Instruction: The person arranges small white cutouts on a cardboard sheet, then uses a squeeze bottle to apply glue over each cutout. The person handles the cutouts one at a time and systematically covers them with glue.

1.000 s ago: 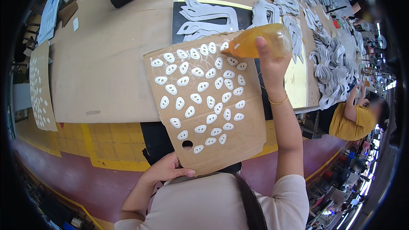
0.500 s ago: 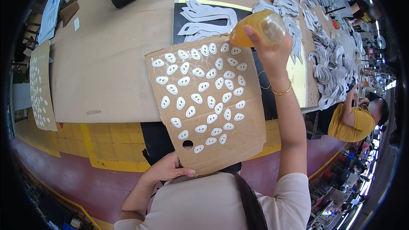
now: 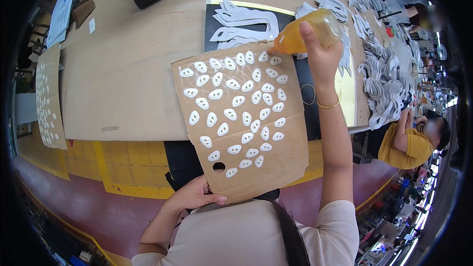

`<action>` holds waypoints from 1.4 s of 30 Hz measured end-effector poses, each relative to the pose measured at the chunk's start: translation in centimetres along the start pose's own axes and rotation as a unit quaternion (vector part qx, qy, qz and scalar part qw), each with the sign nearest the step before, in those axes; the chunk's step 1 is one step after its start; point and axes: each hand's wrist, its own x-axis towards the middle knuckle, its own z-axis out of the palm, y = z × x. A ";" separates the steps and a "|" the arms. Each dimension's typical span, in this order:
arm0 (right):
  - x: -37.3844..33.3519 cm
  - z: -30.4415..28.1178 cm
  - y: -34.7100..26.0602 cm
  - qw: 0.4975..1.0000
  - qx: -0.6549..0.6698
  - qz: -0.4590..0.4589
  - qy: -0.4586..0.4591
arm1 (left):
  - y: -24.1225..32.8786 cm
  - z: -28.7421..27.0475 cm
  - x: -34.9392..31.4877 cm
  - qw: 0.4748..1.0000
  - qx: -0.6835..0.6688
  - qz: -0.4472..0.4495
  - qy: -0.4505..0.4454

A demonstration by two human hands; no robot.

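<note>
Head view: left hand [image 3: 204, 194] grips near edge of cardboard sheet [image 3: 278, 167], thumb on top, other fingers mostly hidden. Sheet spans near edge of table [image 3: 118, 93], white holed pieces [image 3: 247, 118] spread over it. Right hand [image 3: 323, 58] wraps amber bottle [image 3: 292, 38], tipped nozzle-down near sheet's far right corner; contact unclear. Best handling, probably: sheet held steady, squeeze light, tip low over pieces.

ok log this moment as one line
left fingers: on cardboard sheet, lower-left corner | right fingers: around amber bottle, tip near sheet's top edge | sheet: dotted with white pieces
</note>
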 end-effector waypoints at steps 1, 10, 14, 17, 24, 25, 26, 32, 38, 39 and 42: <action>-0.1 -0.1 0.0 1.000 -0.016 0.002 -0.010 | 0.0 0.0 0.0 1.000 -0.004 0.001 -0.001; 0.0 0.3 -0.1 0.956 0.256 0.134 0.049 | -0.1 -0.1 0.1 1.000 0.009 0.017 -0.011; -0.2 0.6 0.4 0.990 0.105 0.091 0.004 | 0.0 0.0 0.0 1.000 -0.009 0.001 -0.007; -0.4 1.3 0.0 0.992 0.076 0.093 -0.022 | 0.1 0.1 -0.1 1.000 -0.011 -0.001 -0.002; -0.1 1.7 -1.1 0.994 0.030 0.097 -0.047 | 0.0 0.0 -0.1 1.000 -0.015 -0.001 -0.002; -0.3 1.6 -1.2 0.994 0.018 0.097 -0.049 | 0.0 0.0 -0.1 1.000 -0.014 0.000 -0.003; -0.4 1.5 -1.3 0.994 0.017 0.094 -0.054 | -0.1 0.0 -0.1 1.000 -0.013 0.001 -0.005; -1.6 1.2 -2.2 0.995 0.004 0.066 -0.068 | -0.4 -0.1 0.0 1.000 -0.012 0.003 0.000; -2.3 2.1 -2.8 0.997 -0.003 -0.033 -0.076 | -0.2 -0.1 -0.1 1.000 -0.021 -0.006 -0.002; -2.1 2.2 -3.0 0.995 -0.022 -0.060 -0.083 | -0.2 -0.1 -0.1 1.000 -0.020 -0.004 -0.002; -1.5 2.9 -3.5 0.986 -0.054 -0.128 -0.093 | -0.4 -0.1 -0.1 1.000 -0.019 0.003 0.000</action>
